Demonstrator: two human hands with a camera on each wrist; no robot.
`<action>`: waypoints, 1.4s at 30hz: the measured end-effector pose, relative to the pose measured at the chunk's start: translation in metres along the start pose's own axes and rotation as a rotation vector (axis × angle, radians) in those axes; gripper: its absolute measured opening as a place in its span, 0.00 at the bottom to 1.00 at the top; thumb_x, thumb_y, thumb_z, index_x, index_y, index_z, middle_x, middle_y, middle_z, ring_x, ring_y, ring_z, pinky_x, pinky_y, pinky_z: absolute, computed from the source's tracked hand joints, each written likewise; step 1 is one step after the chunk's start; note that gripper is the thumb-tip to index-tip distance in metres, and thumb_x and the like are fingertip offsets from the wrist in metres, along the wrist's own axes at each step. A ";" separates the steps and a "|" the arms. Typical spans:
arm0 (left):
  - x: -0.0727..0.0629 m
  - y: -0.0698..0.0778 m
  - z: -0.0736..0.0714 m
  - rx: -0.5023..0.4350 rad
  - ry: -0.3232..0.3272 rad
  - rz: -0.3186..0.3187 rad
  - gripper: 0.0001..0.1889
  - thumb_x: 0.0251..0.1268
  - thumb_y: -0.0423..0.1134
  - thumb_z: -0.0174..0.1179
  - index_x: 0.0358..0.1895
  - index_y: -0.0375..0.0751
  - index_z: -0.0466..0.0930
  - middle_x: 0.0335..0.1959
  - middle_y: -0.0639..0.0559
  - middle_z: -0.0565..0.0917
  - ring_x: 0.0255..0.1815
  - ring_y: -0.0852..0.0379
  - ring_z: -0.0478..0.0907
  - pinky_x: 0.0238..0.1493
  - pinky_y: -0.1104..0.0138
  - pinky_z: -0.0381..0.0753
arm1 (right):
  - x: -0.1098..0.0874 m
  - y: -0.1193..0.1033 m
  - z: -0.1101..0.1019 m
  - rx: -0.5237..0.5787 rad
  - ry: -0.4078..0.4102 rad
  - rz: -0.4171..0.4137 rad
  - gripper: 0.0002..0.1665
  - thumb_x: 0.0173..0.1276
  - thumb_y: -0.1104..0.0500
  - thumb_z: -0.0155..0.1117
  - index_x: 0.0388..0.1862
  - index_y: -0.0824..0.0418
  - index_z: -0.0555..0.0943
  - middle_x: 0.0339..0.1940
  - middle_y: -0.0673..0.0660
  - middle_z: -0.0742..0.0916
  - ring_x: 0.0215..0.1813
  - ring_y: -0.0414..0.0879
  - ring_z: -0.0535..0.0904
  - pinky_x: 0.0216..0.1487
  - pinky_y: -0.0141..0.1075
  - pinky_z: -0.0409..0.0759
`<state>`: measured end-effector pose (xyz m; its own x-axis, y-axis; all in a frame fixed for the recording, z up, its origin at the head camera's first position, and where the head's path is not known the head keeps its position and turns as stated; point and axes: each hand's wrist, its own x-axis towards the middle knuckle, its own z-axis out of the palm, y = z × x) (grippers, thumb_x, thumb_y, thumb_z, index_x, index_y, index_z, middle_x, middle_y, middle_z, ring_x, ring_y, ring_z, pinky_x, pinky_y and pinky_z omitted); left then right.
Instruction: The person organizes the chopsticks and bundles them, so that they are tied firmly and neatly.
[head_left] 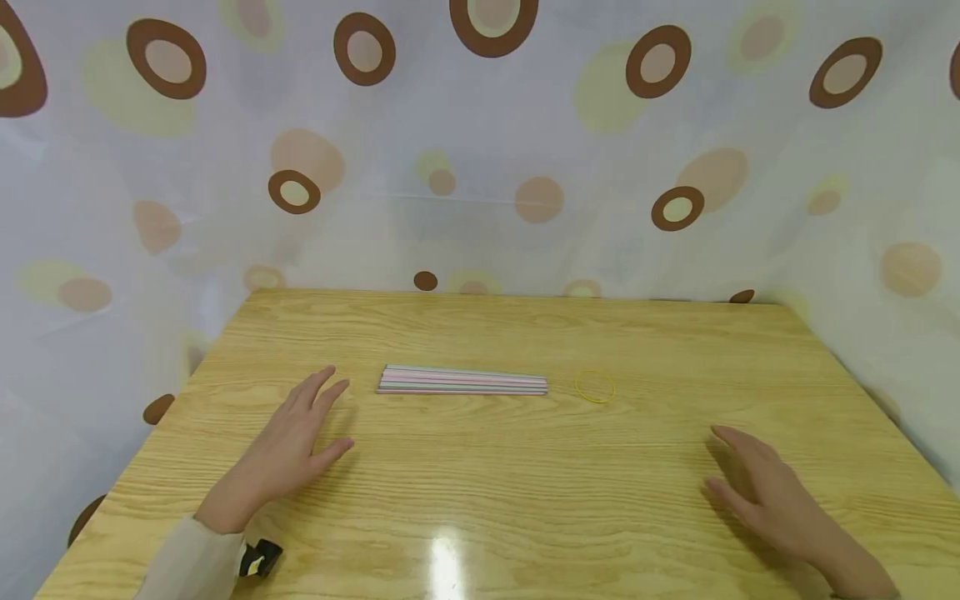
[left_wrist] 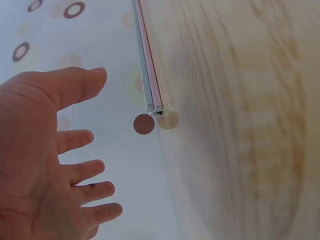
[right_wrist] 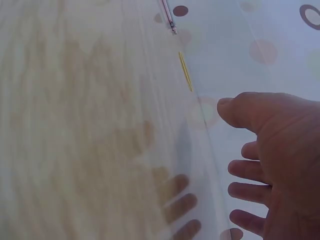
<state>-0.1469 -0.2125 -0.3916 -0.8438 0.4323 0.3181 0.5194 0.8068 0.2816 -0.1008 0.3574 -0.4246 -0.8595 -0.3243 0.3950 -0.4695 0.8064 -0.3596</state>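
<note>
A row of long thin straws (head_left: 462, 381), pink, pale green and white, lies flat side by side on the wooden table. Their near ends look clear and crinkled, like wrapping, in the left wrist view, where pink and green straws (left_wrist: 150, 65) show. Just right of them is a thin yellow rubber band (head_left: 596, 387), loosely round. My left hand (head_left: 288, 446) hovers left of the straws, fingers spread and holding nothing. Farther off to the right of the band, my right hand (head_left: 772, 500) is held over the table with thumb and fingers apart, also holding nothing.
The light wooden table (head_left: 525, 475) reflects a bright spot near its front. A white curtain (head_left: 480, 133) with brown and beige circles hangs behind it and along both sides. A small black strap piece (head_left: 260, 558) sits at my left cuff.
</note>
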 end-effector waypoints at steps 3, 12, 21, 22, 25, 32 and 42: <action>0.000 0.001 0.001 0.002 -0.011 -0.008 0.36 0.61 0.42 0.65 0.68 0.31 0.60 0.70 0.30 0.58 0.68 0.30 0.59 0.61 0.39 0.64 | 0.004 -0.002 0.001 0.013 -0.016 -0.013 0.37 0.59 0.65 0.70 0.64 0.75 0.66 0.60 0.73 0.74 0.57 0.66 0.68 0.61 0.11 0.40; 0.004 0.003 0.001 -0.024 -0.026 -0.004 0.35 0.62 0.41 0.64 0.68 0.31 0.60 0.69 0.31 0.60 0.67 0.32 0.60 0.60 0.41 0.66 | 0.020 -0.010 0.008 0.014 -0.021 -0.088 0.36 0.58 0.66 0.70 0.63 0.74 0.67 0.58 0.69 0.77 0.57 0.57 0.68 0.59 0.11 0.45; 0.011 0.001 0.007 -0.080 -0.015 0.011 0.32 0.63 0.39 0.64 0.66 0.30 0.62 0.68 0.31 0.63 0.67 0.33 0.61 0.60 0.41 0.67 | 0.040 -0.025 0.015 0.064 -0.115 -0.054 0.33 0.65 0.62 0.65 0.65 0.72 0.65 0.62 0.67 0.75 0.62 0.62 0.68 0.59 0.18 0.54; 0.012 0.000 0.007 -0.087 -0.014 0.014 0.32 0.63 0.39 0.64 0.66 0.29 0.62 0.68 0.31 0.63 0.67 0.33 0.61 0.61 0.41 0.66 | 0.043 -0.027 0.016 0.067 -0.125 -0.049 0.33 0.66 0.62 0.64 0.66 0.72 0.65 0.62 0.67 0.74 0.62 0.62 0.68 0.60 0.22 0.57; 0.017 0.000 0.007 -0.098 -0.015 0.023 0.32 0.63 0.39 0.63 0.66 0.28 0.62 0.67 0.30 0.64 0.67 0.33 0.61 0.61 0.41 0.66 | 0.050 -0.032 0.020 0.076 -0.146 -0.042 0.32 0.67 0.61 0.63 0.66 0.71 0.65 0.63 0.66 0.74 0.64 0.62 0.68 0.60 0.31 0.61; 0.023 -0.002 0.007 -0.116 -0.057 0.000 0.32 0.63 0.37 0.64 0.66 0.28 0.62 0.68 0.31 0.63 0.68 0.34 0.61 0.63 0.42 0.66 | 0.064 -0.042 0.031 0.100 -0.179 -0.065 0.31 0.69 0.61 0.61 0.66 0.71 0.64 0.63 0.66 0.74 0.64 0.62 0.68 0.58 0.50 0.66; 0.036 0.004 0.019 -0.142 -0.070 -0.009 0.31 0.64 0.38 0.63 0.66 0.29 0.63 0.68 0.33 0.64 0.69 0.37 0.61 0.65 0.45 0.64 | 0.081 -0.045 0.041 0.132 -0.224 -0.068 0.29 0.71 0.61 0.59 0.66 0.72 0.64 0.63 0.68 0.73 0.65 0.64 0.67 0.59 0.59 0.66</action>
<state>-0.1778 -0.1856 -0.3961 -0.8531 0.4564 0.2529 0.5218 0.7479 0.4104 -0.1572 0.2743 -0.4115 -0.8417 -0.4882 0.2306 -0.5370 0.7123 -0.4519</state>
